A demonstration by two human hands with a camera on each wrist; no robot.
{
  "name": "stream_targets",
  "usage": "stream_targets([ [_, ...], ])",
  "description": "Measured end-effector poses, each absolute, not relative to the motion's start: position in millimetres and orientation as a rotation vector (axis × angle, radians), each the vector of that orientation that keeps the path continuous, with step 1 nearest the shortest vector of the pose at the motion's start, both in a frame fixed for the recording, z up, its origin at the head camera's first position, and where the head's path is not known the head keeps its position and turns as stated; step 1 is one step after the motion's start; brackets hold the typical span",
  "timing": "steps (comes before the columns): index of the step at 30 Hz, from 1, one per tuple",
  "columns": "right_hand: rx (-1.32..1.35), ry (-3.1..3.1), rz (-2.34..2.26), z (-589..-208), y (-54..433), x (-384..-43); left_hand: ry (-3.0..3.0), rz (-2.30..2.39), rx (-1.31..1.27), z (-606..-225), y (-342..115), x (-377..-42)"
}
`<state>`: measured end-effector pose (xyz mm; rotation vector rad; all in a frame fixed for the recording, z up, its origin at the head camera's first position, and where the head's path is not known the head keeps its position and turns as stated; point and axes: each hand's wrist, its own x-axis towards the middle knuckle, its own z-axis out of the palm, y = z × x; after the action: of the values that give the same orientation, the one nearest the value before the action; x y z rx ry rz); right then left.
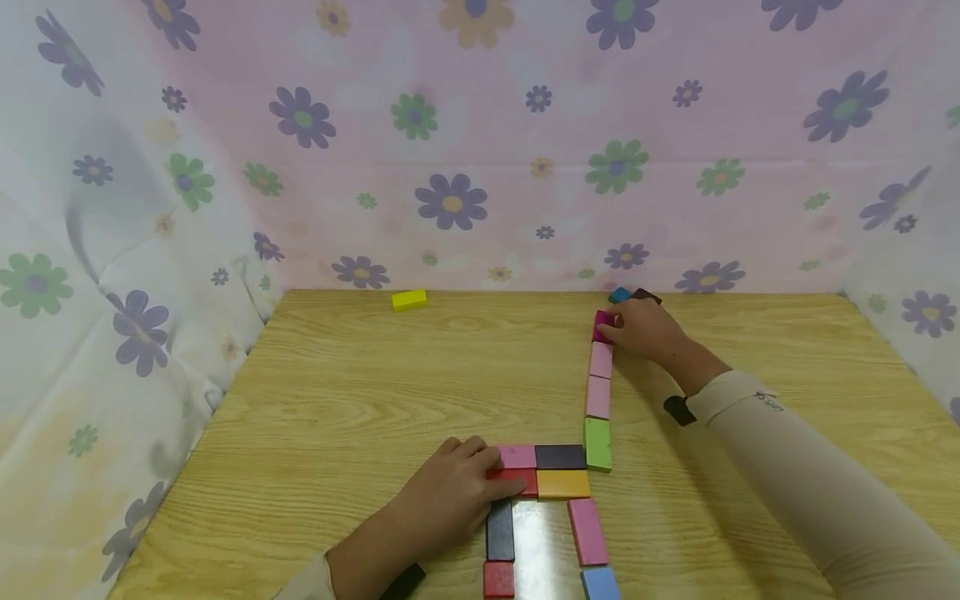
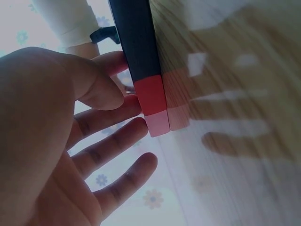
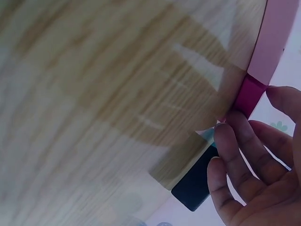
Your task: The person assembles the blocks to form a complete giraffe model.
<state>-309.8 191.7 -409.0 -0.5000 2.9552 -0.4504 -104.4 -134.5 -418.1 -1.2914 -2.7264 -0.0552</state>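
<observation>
At the far end of a row of blocks, my right hand (image 1: 647,329) pinches a magenta block (image 1: 599,320) between thumb and fingers. The block meets the end of a pink block (image 1: 601,360). My left hand (image 1: 448,498) lies beside the near blocks, fingers mostly straight. Its index finger reaches over the red block (image 1: 532,476), and other fingertips touch the end of the pink block (image 1: 517,456). In the left wrist view, the red block (image 2: 150,94) sits between a dark block (image 2: 136,42) and a pink end, with the fingertips along their side.
A blue block (image 1: 619,295) and a dark block (image 1: 648,295) lie just beyond my right hand. A yellow block (image 1: 409,300) is at the table's back left. Green (image 1: 598,444), orange (image 1: 564,485) and several other blocks continue the layout nearby. A flowered curtain (image 1: 510,233) hangs behind.
</observation>
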Motion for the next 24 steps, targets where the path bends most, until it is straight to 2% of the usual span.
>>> stream_targets([
  [14,-0.492,3.096,-0.559,-404,205,-308,-2.714,-0.052,-1.313,-418,-135,-105],
  [24,-0.512,3.173,-0.406,-401,209,-325,-2.690,-0.034,-1.294,-418,-137,-105],
])
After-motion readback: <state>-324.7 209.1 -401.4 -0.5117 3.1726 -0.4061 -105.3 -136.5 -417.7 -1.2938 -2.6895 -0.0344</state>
